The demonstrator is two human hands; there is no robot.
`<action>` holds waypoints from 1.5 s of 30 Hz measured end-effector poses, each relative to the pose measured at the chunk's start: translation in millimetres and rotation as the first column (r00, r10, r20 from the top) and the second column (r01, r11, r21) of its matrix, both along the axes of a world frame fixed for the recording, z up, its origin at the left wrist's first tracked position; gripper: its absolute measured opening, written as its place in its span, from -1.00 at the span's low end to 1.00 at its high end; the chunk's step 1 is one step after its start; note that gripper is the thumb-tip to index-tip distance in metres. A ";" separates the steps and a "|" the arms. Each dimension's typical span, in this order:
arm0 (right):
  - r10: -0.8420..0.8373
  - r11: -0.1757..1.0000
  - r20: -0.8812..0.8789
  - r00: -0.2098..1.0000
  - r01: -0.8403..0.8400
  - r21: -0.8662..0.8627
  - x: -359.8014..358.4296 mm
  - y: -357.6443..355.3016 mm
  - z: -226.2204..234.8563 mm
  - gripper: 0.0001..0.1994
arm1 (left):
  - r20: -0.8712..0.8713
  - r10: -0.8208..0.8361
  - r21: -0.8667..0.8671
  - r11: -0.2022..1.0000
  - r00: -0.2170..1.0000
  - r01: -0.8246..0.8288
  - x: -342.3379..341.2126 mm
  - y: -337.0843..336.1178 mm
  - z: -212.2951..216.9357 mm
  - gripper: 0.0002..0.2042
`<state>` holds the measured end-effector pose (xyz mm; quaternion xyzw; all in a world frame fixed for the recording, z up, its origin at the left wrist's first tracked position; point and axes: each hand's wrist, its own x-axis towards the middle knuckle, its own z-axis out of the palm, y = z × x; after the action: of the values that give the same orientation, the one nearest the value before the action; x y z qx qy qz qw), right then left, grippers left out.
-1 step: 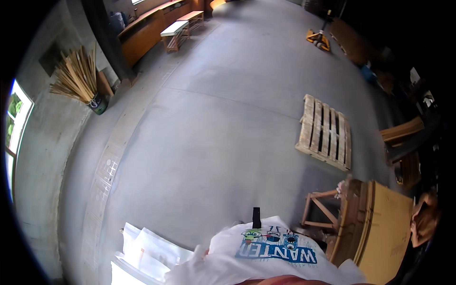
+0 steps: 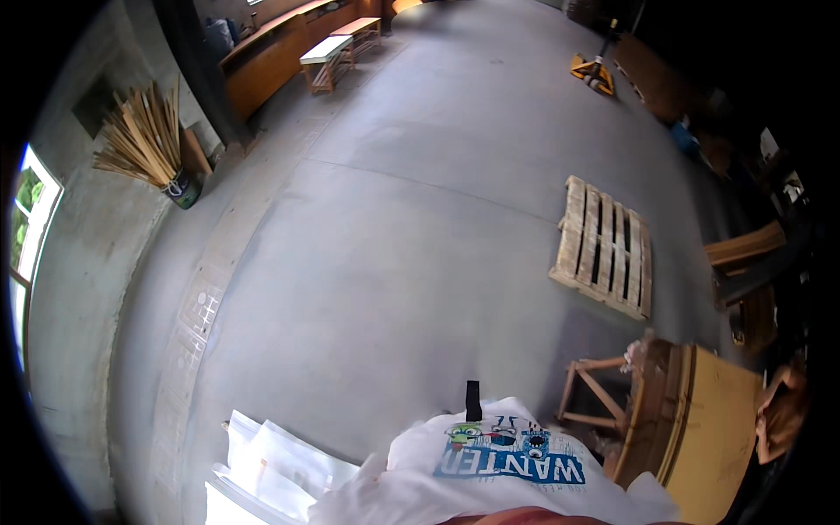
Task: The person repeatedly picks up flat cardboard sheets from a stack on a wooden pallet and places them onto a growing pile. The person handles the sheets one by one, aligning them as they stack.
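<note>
White shirt (image 2: 490, 472) with a blue print fills the bottom of our view, above the grey floor (image 2: 394, 245). We cannot see our hands or fingers. A wooden pallet (image 2: 604, 247) lies well apart.

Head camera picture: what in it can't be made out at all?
- Both hands: out of the head view, below the lower edge or behind the white shirt.
- White sheets: cut by the lower edge, kind unclear.
- Right side beyond the wooden pallet: dark shadow and fisheye rim hide details.
- Bucket holding wooden slats: contents too small.
</note>
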<state>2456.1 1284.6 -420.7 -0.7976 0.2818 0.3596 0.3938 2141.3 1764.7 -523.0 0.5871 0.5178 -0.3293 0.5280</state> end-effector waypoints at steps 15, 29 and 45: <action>0.554 0.832 -0.159 0.817 -0.549 0.077 482.7 366.9 -70.4 -0.93 | 0.376 0.337 0.127 0.904 0.863 -0.408 464.9 350.8 70.1 -0.34; 0.279 0.960 0.035 0.960 -0.278 -0.033 891.3 692.3 0.0 -0.85 | 0.093 0.623 -0.336 0.754 0.776 -0.565 882.2 620.1 -12.9 -0.30; 0.416 0.884 0.055 0.908 -0.418 0.211 1396.7 1069.6 -92.3 -0.79 | 0.377 -0.388 0.022 0.911 0.841 0.411 1541.9 984.0 52.8 -0.53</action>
<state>3852.9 2354.2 -513.1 -0.7928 0.0611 0.4613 0.3937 3683.3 2748.7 -470.2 0.7176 0.2641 -0.3297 0.5537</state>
